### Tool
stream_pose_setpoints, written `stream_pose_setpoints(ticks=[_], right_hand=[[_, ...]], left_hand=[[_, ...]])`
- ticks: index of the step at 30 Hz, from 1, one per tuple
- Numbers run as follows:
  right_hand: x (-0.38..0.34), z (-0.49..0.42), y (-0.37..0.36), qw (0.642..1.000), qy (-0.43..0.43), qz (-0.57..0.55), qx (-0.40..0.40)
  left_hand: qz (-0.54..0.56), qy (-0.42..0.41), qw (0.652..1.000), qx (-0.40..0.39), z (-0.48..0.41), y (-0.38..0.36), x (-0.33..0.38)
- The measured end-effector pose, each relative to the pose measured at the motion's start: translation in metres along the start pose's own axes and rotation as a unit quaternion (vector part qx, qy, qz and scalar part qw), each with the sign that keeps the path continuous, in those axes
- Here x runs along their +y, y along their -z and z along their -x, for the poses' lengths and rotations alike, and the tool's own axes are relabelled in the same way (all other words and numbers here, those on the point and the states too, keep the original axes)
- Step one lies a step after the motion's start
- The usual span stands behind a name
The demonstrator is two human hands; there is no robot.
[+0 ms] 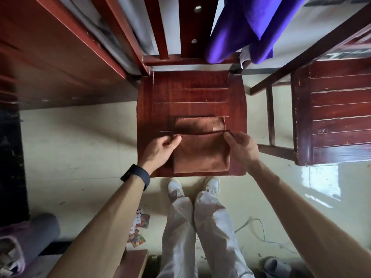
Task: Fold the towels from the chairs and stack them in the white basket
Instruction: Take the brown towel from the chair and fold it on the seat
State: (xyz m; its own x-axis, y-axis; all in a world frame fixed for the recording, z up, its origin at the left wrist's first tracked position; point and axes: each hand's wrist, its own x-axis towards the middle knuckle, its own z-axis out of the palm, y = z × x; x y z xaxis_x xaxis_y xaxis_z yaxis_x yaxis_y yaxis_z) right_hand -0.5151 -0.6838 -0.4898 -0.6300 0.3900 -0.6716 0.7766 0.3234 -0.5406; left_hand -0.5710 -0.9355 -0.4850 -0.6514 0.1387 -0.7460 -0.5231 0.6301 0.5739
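A brown towel (pixel 200 151) lies on the front half of a red wooden chair seat (pixel 190 93), partly folded, its upper layer lifted along a raised edge. My left hand (pixel 160 149) pinches the left corner of that edge. My right hand (pixel 241 147) pinches the right corner. A purple towel (pixel 247 27) hangs over the chair's backrest at the upper right. No white basket is in view.
A second wooden chair (pixel 337 121) stands close on the right. A dark wooden desk or cabinet (pixel 60 63) fills the upper left. My feet (pixel 192 189) stand at the chair's front edge. Playing cards (pixel 140 227) and a cable (pixel 261 231) lie on the tiled floor.
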Motion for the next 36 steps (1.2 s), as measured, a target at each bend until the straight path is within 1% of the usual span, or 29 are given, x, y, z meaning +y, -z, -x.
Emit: stream_pose_setpoints(ticks=[2, 4, 8, 18, 22, 24, 25, 26, 27, 28, 29, 31, 33, 36], right_hand=[[-0.001, -0.02, -0.009, 0.999, 0.017, 0.027, 0.014], [-0.003, -0.035, -0.018, 0.999, 0.017, 0.029, 0.018], [-0.004, -0.053, -0.032, 0.996, 0.029, 0.074, 0.049], [-0.006, -0.069, -0.041, 0.981, 0.026, 0.166, 0.096], [-0.003, -0.071, -0.043, 0.977, 0.018, 0.181, 0.112], [0.0, -0.066, -0.044, 0.978, 0.016, 0.152, 0.144], [0.004, -0.061, -0.045, 0.972, 0.049, 0.141, 0.181], [0.006, -0.053, -0.047, 0.96, 0.101, 0.145, 0.218], [0.008, -0.043, -0.052, 0.943, 0.157, 0.163, 0.244], [0.011, -0.035, -0.058, 0.927, 0.207, 0.19, 0.25], [0.014, -0.029, -0.066, 0.912, 0.25, 0.224, 0.234], [0.018, -0.028, -0.084, 0.892, 0.3, 0.294, 0.17], [0.024, -0.039, -0.092, 0.889, 0.285, 0.337, 0.119], [0.035, -0.055, -0.092, 0.892, 0.259, 0.357, 0.1]], left_hand=[[-0.018, -0.016, 0.999, 0.038, -0.019, -0.004, 0.005], [-0.004, -0.003, 0.998, 0.067, -0.037, -0.011, 0.008], [-0.06, -0.008, 0.99, 0.129, -0.064, -0.027, 0.009], [-0.197, 0.042, 0.964, 0.174, -0.074, -0.039, 0.009], [-0.262, 0.044, 0.941, 0.207, -0.071, -0.043, 0.012], [-0.276, 0.016, 0.924, 0.265, -0.065, -0.047, 0.008], [-0.288, -0.023, 0.91, 0.299, -0.061, -0.048, 0.003], [-0.309, -0.076, 0.891, 0.323, -0.056, -0.051, -0.002], [-0.328, -0.134, 0.875, 0.329, -0.053, -0.056, -0.008], [-0.343, -0.184, 0.869, 0.307, -0.049, -0.063, -0.013], [-0.355, -0.215, 0.867, 0.274, -0.048, -0.07, -0.016], [-0.375, -0.225, 0.872, 0.22, -0.049, -0.083, -0.023], [-0.381, -0.2, 0.879, 0.205, -0.055, -0.089, -0.035], [-0.386, -0.183, 0.879, 0.214, -0.062, -0.093, -0.057]])
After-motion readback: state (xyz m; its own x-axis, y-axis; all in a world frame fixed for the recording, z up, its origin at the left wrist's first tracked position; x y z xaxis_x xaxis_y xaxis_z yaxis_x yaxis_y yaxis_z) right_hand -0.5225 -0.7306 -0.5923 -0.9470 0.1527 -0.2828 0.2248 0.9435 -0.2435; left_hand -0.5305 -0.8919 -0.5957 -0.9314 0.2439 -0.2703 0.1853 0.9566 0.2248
